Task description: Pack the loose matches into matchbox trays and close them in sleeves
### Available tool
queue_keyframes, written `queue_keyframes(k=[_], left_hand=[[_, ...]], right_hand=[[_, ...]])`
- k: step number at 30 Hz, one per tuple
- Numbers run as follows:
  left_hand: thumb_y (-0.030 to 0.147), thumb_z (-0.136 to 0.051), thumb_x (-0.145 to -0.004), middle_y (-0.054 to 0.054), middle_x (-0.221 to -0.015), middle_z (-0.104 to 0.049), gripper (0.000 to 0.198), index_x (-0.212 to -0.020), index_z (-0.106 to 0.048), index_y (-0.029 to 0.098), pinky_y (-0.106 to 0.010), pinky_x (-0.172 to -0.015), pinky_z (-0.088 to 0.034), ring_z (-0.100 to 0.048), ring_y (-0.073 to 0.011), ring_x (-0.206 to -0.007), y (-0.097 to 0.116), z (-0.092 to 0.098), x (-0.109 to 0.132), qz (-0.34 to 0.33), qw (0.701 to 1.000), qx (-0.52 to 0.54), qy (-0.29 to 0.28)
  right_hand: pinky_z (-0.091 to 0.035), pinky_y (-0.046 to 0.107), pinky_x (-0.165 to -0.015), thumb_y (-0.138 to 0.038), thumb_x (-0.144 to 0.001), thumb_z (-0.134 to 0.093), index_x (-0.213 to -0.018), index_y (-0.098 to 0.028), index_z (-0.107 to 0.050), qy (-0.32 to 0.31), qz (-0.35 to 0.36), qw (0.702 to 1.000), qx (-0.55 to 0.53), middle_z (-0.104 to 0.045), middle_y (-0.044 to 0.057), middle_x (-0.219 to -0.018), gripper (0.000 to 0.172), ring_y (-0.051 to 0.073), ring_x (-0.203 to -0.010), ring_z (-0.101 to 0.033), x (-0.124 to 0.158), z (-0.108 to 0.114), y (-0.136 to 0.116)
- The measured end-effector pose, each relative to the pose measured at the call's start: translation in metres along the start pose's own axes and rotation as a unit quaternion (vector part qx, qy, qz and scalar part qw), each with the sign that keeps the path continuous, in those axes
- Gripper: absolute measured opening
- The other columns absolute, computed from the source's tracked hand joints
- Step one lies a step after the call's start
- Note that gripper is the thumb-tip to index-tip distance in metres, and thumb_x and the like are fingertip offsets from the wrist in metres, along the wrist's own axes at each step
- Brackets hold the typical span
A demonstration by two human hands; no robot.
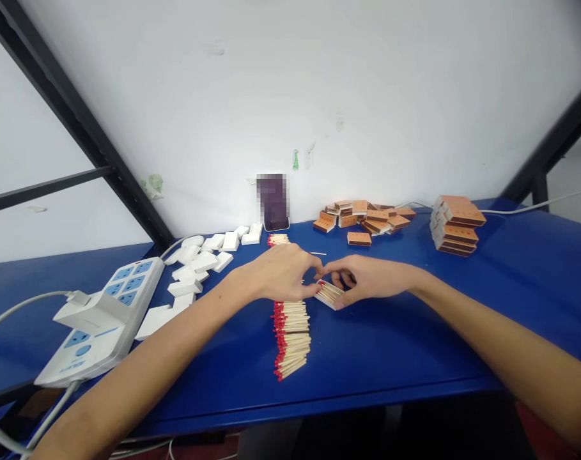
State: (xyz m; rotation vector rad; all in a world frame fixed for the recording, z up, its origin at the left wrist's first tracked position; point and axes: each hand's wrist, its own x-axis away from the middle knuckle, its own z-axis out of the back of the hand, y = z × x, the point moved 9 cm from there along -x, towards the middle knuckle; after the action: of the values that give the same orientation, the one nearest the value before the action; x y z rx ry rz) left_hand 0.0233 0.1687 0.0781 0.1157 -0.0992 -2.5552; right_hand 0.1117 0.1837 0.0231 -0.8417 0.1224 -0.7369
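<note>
My right hand is curled round a small open matchbox tray filled with red-tipped matches, held just above the blue table. My left hand meets it from the left, fingertips pinched at the tray's near end on the matches. A long row of loose red-tipped matches lies on the table below my left hand, stretching toward me.
Several white inner trays lie scattered at the left beside a white power strip with its cable. Orange matchbox sleeves are heaped at the back, a neat stack to their right. A dark phone leans on the wall.
</note>
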Motion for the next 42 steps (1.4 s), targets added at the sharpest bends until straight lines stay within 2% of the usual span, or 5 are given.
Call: queue_keyframes(k=[8, 16, 29, 35, 42], left_hand=[[0.046, -0.062, -0.088, -0.004, -0.089, -0.060, 0.036, -0.114, -0.072, 0.022, -0.030, -0.064, -0.042, -0.059, -0.0193, -0.074, -0.001, -0.018, -0.002, -0.020, 0.999, -0.015, -0.027], [0.050, -0.057, -0.094, -0.007, -0.103, -0.057, 0.039, -0.114, -0.072, 0.021, -0.033, -0.080, -0.045, -0.057, -0.0223, -0.093, 0.001, -0.021, -0.003, -0.019, 1.000, -0.016, -0.018], [0.028, -0.068, -0.092, -0.006, -0.094, -0.074, 0.032, -0.124, -0.068, 0.023, -0.035, -0.081, -0.045, -0.059, -0.0249, -0.093, 0.021, -0.025, -0.004, -0.036, 0.998, -0.054, -0.020], [0.030, -0.069, -0.093, -0.007, -0.088, -0.072, 0.023, -0.114, -0.070, 0.021, -0.036, -0.080, -0.044, -0.061, -0.0266, -0.093, 0.018, -0.027, -0.006, -0.019, 0.998, -0.066, -0.009], [0.035, -0.072, -0.090, -0.006, -0.090, -0.074, 0.022, -0.105, -0.071, 0.020, -0.035, -0.078, -0.044, -0.062, -0.0266, -0.093, 0.014, -0.028, -0.008, -0.005, 0.998, -0.060, -0.004]], right_hand=[[-0.039, 0.024, -0.054, -0.056, -0.081, -0.073, -0.109, -0.018, -0.067, 0.023, 0.023, 0.999, 0.033, -0.061, -0.002, -0.076, 0.047, 0.013, -0.062, -0.052, -0.001, 0.005, -0.005], [-0.043, 0.039, -0.088, -0.026, -0.090, -0.055, -0.118, -0.012, -0.065, 0.309, -0.057, 0.920, 0.233, -0.060, 0.015, -0.116, 0.033, 0.026, -0.100, -0.059, 0.012, 0.079, 0.051], [-0.037, 0.051, -0.096, -0.029, -0.083, -0.057, -0.114, -0.019, -0.054, 0.258, -0.135, 0.910, 0.296, -0.055, 0.016, -0.118, 0.033, 0.038, -0.115, -0.048, 0.020, 0.081, 0.070], [-0.043, 0.029, -0.064, -0.029, -0.071, -0.068, -0.099, -0.022, -0.049, 0.084, -0.101, 0.970, 0.204, -0.058, 0.000, -0.087, 0.035, 0.019, -0.073, -0.054, 0.019, 0.050, 0.045], [-0.042, 0.029, -0.065, -0.039, -0.065, -0.077, -0.107, -0.021, -0.054, -0.029, -0.079, 0.991, 0.104, -0.054, 0.000, -0.091, 0.051, 0.019, -0.079, -0.051, 0.016, 0.021, 0.021]])
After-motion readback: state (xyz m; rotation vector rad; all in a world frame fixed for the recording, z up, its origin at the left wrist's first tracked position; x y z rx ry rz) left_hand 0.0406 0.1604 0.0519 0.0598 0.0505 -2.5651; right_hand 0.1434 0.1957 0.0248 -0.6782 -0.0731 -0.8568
